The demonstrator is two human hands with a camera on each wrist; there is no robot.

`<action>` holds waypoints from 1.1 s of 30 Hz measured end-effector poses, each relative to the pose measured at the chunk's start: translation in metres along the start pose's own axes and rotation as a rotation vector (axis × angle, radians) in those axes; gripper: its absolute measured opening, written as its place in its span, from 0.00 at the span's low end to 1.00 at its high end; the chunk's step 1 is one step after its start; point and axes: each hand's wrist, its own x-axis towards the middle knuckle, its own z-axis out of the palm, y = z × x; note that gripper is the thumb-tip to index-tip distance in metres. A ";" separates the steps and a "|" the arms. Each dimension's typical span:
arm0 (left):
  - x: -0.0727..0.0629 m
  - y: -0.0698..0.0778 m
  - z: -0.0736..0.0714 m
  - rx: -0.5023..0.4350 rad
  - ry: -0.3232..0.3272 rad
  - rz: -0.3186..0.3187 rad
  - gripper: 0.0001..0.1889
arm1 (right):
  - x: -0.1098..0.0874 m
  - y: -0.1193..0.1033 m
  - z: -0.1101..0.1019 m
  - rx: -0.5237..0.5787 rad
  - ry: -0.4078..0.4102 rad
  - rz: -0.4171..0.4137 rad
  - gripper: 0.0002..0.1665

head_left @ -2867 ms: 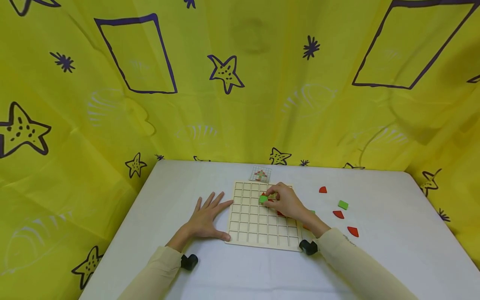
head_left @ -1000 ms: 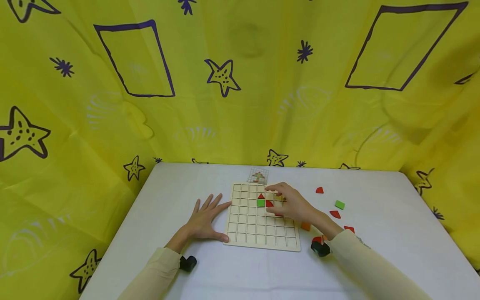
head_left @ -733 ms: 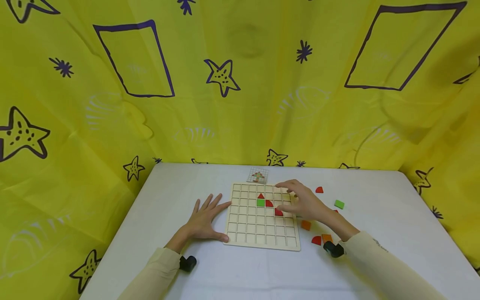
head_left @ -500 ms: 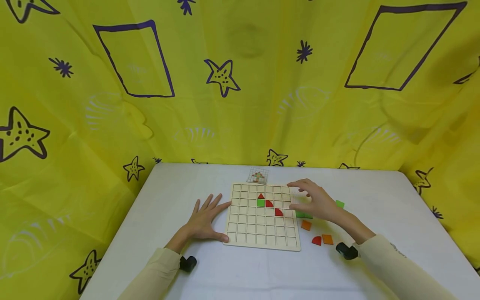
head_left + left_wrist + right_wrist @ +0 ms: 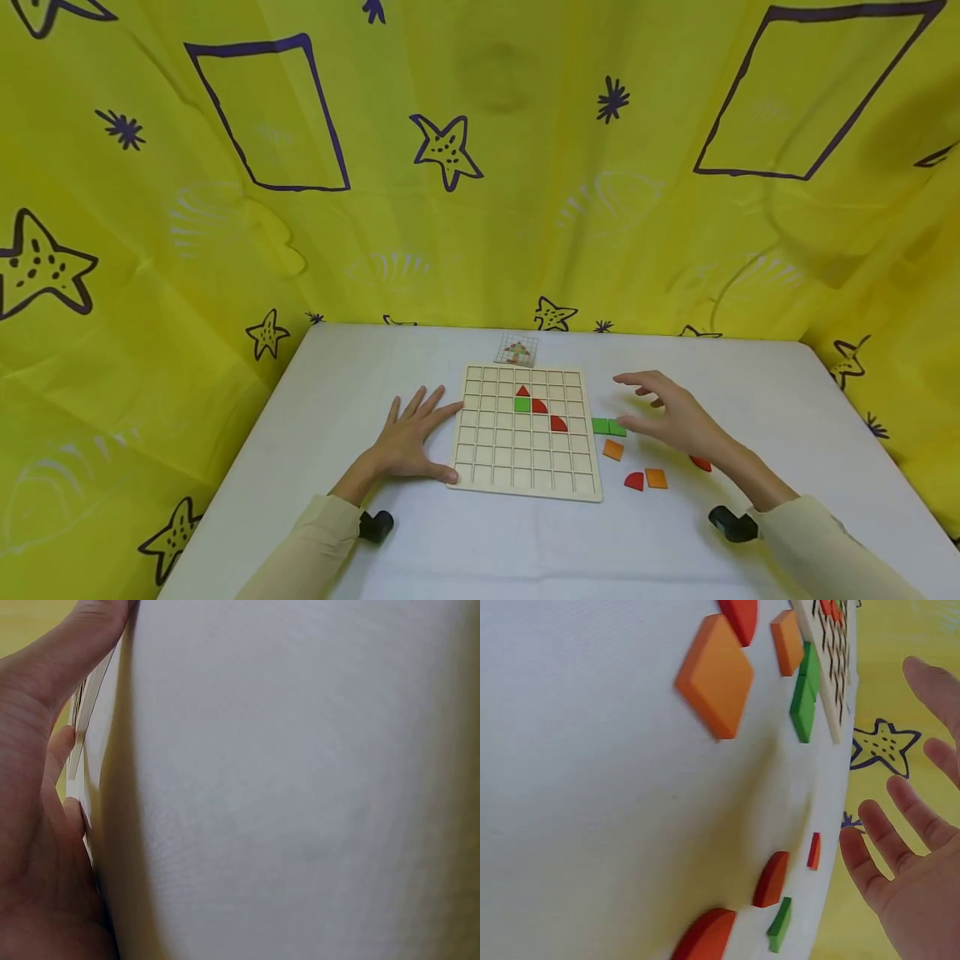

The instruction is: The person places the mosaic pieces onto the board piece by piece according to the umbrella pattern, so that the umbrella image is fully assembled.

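Right hand (image 5: 671, 417) hangs in the air, fingers apart, nothing gripped; green tiles (image 5: 602, 426) lie just past its thumb tip, by the board (image 5: 522, 437). Left hand (image 5: 405, 442) splayed, thumb and index at the board's edge. Tiles look light, rigid, maybe slick: pinch opposite sides. No legible lettering on tiles or board.

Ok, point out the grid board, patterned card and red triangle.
Grid board (image 5: 522, 437), head view: bare cell near its middle.
Patterned card (image 5: 516, 351), head view: middle of its face.
Red triangle (image 5: 522, 392), head view: its middle.
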 end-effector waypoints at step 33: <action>0.000 0.000 -0.001 -0.012 -0.019 -0.007 0.61 | -0.010 0.026 0.014 -0.033 -0.107 0.111 0.15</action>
